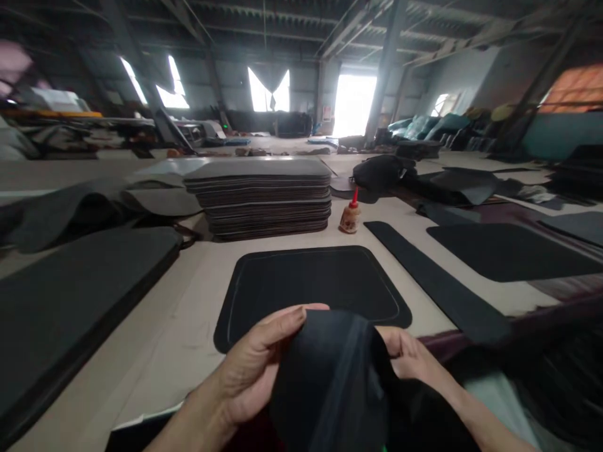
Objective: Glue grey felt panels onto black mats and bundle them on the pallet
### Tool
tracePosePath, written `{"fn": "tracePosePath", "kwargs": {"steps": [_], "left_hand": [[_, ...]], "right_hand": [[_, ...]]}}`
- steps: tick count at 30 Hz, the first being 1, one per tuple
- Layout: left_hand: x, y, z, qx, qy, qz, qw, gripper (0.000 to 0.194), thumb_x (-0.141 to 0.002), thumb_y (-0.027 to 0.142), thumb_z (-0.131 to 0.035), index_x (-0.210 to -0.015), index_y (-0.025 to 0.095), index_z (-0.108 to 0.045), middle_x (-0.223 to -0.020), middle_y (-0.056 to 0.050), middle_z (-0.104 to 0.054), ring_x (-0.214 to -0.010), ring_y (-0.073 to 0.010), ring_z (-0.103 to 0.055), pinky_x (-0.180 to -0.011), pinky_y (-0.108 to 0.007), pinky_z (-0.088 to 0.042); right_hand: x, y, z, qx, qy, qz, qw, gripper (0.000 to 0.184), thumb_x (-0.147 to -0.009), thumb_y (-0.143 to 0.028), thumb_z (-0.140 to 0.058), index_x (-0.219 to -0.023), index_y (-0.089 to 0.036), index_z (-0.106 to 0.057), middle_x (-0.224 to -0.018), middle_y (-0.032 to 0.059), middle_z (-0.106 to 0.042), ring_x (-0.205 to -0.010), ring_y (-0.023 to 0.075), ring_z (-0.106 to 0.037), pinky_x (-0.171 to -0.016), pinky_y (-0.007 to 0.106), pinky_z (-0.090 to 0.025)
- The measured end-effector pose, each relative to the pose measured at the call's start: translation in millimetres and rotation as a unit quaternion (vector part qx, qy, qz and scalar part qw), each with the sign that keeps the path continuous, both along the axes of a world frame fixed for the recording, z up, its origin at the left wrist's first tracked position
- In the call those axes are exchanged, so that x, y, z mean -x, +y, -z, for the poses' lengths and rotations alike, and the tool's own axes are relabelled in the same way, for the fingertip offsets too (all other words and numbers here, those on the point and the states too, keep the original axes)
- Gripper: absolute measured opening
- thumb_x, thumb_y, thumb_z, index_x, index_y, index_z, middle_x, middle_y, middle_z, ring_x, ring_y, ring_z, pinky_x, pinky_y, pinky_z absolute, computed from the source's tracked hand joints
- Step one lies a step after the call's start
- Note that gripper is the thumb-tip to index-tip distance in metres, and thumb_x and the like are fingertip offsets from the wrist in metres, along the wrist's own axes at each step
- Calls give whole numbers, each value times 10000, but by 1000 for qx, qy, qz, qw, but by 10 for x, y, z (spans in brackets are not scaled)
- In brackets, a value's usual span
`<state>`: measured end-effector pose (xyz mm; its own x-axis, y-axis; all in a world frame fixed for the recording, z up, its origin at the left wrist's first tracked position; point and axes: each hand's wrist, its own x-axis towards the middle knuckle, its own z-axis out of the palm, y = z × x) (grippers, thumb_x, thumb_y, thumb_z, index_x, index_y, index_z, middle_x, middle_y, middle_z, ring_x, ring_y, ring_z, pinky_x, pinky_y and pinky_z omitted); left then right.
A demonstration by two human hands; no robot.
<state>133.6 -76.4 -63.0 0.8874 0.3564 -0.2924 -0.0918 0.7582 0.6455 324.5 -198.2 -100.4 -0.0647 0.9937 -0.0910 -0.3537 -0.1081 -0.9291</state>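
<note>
A bent piece of black sheet material point(330, 370) is held up close to me between both hands. My left hand point(264, 358) pinches its upper left edge, thumb on the near face. At its right side my right hand point(409, 351) is closed on the same piece, with some fingers hidden behind it. Just beyond lies a flat black panel point(311, 276) with rounded corners and a pale line along its border. A small bottle point(349, 220) with a red nozzle and brown stains stands behind that panel.
A tall stack of dark sheets point(268, 201) stands at the table's back. Thick dark padding point(85, 295) lies at left. To the right are a long black strip point(433, 282), another rounded panel point(513, 251) and a black bundle point(384, 169).
</note>
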Motion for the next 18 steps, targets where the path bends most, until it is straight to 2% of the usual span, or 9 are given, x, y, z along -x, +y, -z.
{"fn": "tracePosePath", "kwargs": {"steps": [2,4,7,9,11,14,16,18], "left_hand": [[42,-32,64,-1,19,-7,1000,406,-858,339,-751,-1199,141,-651,-1045,-84,-724,-893,-165,-701,-833,-261,-541],[67,-58,154,12,-2,16,1000,372,-898,400,-708,-1168,148,-660,-1024,-76,-725,-894,-164,-705,-836,-257,-543],[114,-69,247,49,-53,71,995,491,-927,548,-619,-1126,101,-667,-1001,-118,-725,-911,-203,-715,-871,-289,-543],[164,-54,259,64,-68,80,992,549,-908,606,-608,-1067,86,-682,-971,-138,-727,-890,-225,-722,-864,-307,-552],[205,-37,240,55,-53,55,996,435,-878,514,-698,-1005,98,-693,-924,-125,-733,-849,-217,-726,-837,-296,-562],[202,-30,168,20,4,-7,1000,246,-772,228,-825,-945,114,-692,-860,-90,-730,-770,-178,-720,-759,-244,-571],[167,-29,90,5,44,-80,996,272,-716,133,-846,-936,128,-688,-827,-55,-722,-713,-139,-705,-690,-192,-565],[143,-5,-4,-11,82,-160,984,319,-690,126,-863,-955,146,-686,-819,-31,-719,-679,-122,-695,-645,-170,-564]], "right_hand": [[53,45,47,-5,42,13,999,361,-610,-393,-831,-609,-156,-559,-599,1,-516,-542,91,-435,-535,207,-303],[124,68,5,-15,71,5,997,342,-630,-367,-835,-612,-147,-573,-611,-4,-511,-551,80,-425,-551,201,-315],[220,76,-96,-33,81,-9,996,314,-659,-312,-848,-612,-141,-588,-605,-27,-471,-549,61,-369,-575,187,-345],[240,81,-115,-31,73,-7,997,306,-656,-286,-864,-610,-137,-600,-586,-42,-440,-545,53,-342,-579,172,-348],[231,89,-81,-10,79,1,997,311,-647,-293,-876,-611,-129,-614,-589,-39,-449,-551,53,-362,-564,165,-340],[214,80,18,50,112,37,992,328,-617,-319,-898,-632,-132,-629,-616,-24,-512,-547,63,-412,-545,176,-350],[216,41,72,65,132,54,988,314,-701,-421,-853,-754,-159,-689,-685,4,-594,-586,101,-495,-619,217,-433],[221,-19,96,38,171,20,984,424,-833,-599,-696,-977,-202,-729,-869,58,-679,-747,175,-611,-791,301,-498]]}}
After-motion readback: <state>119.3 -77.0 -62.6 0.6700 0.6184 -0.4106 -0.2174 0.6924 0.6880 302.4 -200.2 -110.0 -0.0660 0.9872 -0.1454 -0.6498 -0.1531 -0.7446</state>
